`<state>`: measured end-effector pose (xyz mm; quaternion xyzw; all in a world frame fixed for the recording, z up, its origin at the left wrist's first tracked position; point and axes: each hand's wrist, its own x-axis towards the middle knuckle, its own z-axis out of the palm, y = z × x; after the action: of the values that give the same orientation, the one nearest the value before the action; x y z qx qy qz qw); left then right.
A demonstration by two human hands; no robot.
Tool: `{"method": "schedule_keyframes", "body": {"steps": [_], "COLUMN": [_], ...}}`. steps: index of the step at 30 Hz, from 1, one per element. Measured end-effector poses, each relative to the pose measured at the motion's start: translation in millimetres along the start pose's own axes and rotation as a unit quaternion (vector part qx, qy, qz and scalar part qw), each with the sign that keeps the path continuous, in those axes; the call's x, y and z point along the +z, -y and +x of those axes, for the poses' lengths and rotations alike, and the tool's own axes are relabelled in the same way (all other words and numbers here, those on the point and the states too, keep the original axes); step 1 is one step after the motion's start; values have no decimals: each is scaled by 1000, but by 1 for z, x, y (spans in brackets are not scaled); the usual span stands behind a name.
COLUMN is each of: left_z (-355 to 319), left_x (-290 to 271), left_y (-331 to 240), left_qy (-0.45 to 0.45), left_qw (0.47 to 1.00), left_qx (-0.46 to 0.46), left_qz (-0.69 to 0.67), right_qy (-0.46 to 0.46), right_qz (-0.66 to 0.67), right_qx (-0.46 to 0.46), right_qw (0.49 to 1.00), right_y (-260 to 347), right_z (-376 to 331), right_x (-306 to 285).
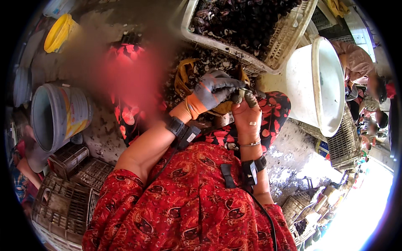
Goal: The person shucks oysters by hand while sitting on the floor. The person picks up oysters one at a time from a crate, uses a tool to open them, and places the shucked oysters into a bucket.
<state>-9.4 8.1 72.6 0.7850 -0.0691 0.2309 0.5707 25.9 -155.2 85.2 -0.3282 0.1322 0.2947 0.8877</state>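
Your gloved left hand (213, 90) closed its grip on a shell (242, 93); your bare right hand (248, 115) pinched it from just below. A crate (289, 37) of shells sat beyond the grip.

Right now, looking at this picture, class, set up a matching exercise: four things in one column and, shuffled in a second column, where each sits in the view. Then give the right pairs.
Things:
1. yellow bucket
2. white tub
3. grey bucket
4. crate of dark shells

Places:
A. far right, tipped on its side
B. top middle, above the hands
C. top left corner
D. left side, above the brown crates

Pairs: 1-C, 2-A, 3-D, 4-B
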Motion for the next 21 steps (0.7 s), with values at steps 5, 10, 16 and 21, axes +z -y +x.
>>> {"method": "schedule_keyframes", "body": {"steps": [5, 10, 16, 21], "left_z": [-8, -4, -3, -10], "left_x": [14, 9, 4, 11], "left_y": [19, 11, 6, 23], "left_qy": [-70, -50, 8, -49], "left_qw": [979, 978, 999, 983], "left_qx": [-120, -125, -15, -122], "left_qz": [-152, -162, -34, -126], "right_qy": [54, 72, 7, 35], "right_qz": [41, 106, -46, 4], "right_qx": [42, 68, 14, 4], "right_qw": [997, 989, 999, 999], "right_y": [3, 0, 0, 0], "right_z": [-3, 4, 7, 0], "right_x": [13, -4, -14, 2]}}
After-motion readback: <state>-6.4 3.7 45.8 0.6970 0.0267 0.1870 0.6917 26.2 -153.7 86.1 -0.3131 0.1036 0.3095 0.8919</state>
